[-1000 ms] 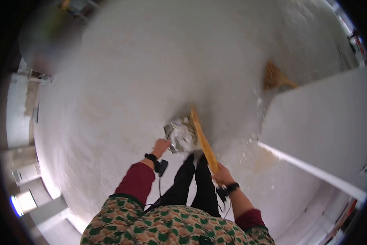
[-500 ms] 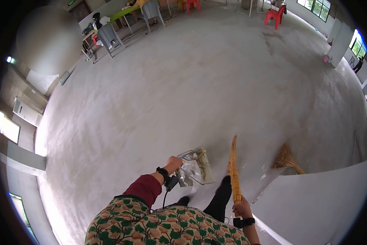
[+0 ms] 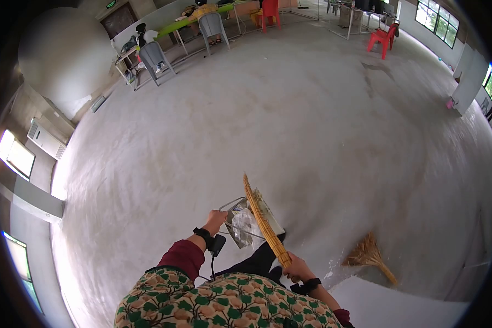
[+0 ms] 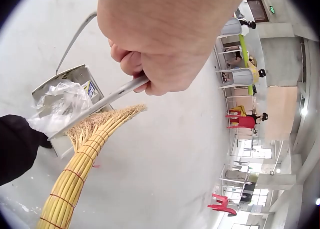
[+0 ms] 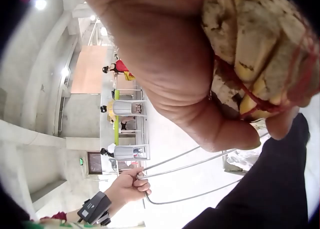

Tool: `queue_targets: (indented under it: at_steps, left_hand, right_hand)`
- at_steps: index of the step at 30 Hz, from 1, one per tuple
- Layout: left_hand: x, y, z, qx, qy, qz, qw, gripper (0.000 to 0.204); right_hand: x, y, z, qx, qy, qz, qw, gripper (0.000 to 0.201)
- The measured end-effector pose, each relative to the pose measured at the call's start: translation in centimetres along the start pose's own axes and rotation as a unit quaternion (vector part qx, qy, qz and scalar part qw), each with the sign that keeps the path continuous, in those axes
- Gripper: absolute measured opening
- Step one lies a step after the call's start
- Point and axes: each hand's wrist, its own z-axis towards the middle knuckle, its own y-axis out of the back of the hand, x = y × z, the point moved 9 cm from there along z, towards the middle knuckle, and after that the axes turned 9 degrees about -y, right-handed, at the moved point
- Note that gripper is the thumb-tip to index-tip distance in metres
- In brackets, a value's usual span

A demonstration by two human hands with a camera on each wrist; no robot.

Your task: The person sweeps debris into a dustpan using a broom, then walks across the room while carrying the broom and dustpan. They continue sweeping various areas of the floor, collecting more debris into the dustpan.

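Grey concrete floor (image 3: 333,136) spreads beneath a long yellow straw broom (image 3: 264,227), held in the right fingers (image 3: 295,265); its bristles (image 4: 106,120) are close to a grey dustpan (image 3: 270,211) containing crumpled clear plastic (image 4: 62,101). Left fingers (image 4: 131,64) clasp the dustpan's wire handle (image 4: 120,93); a level hold should retain the plastic.

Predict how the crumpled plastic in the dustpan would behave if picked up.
Probably floppy: the plastic lies in loose, crumpled folds inside the dustpan. Likely light for its size, since it looks thin and partly see-through.

Left hand (image 3: 216,220) curled in grip, forearm (image 3: 183,256) extended; right hand (image 3: 298,267) gripping too, nearer torso (image 3: 229,302).
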Motion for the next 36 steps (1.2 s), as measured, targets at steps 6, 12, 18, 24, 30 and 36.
queue_targets:
  at_steps: [6, 12, 18, 24, 30, 36]
  left_hand:
    - [-0.1, -7.8, 8.9, 0.089, 0.002, 0.062, 0.994, 0.014]
    - [-10.0, -13.5, 12.6, 0.121, -0.221, 0.251, 0.935, 0.008]
    - [-16.7, -15.6, 15.2, 0.047, 0.024, 0.115, 0.992, 0.020]
    - [-23.9, -17.8, 17.4, 0.007, 0.033, 0.062, 0.998, 0.021]
    - [-25.8, -19.6, 20.5, -0.043, 0.001, 0.035, 0.998, 0.021]
    - [-30.2, -23.0, 22.7, -0.006, -0.078, 0.152, 0.985, 0.023]
  right_hand:
    - [0.5, 12.0, 4.1, -0.008, -0.064, 0.023, 0.998, 0.067]
    - [-1.7, 22.6, 3.9, -0.080, -0.120, 0.085, 0.986, 0.063]
    - [0.1, 30.0, 5.1, -0.117, -0.107, 0.106, 0.982, 0.053]
    - [2.9, 35.8, 9.6, -0.082, -0.050, -0.014, 0.995, 0.059]
    - [8.0, 40.6, 10.6, 0.010, 0.022, -0.102, 0.994, 0.064]
    - [9.1, 46.5, 13.9, 0.004, -0.006, -0.030, 1.000, 0.072]
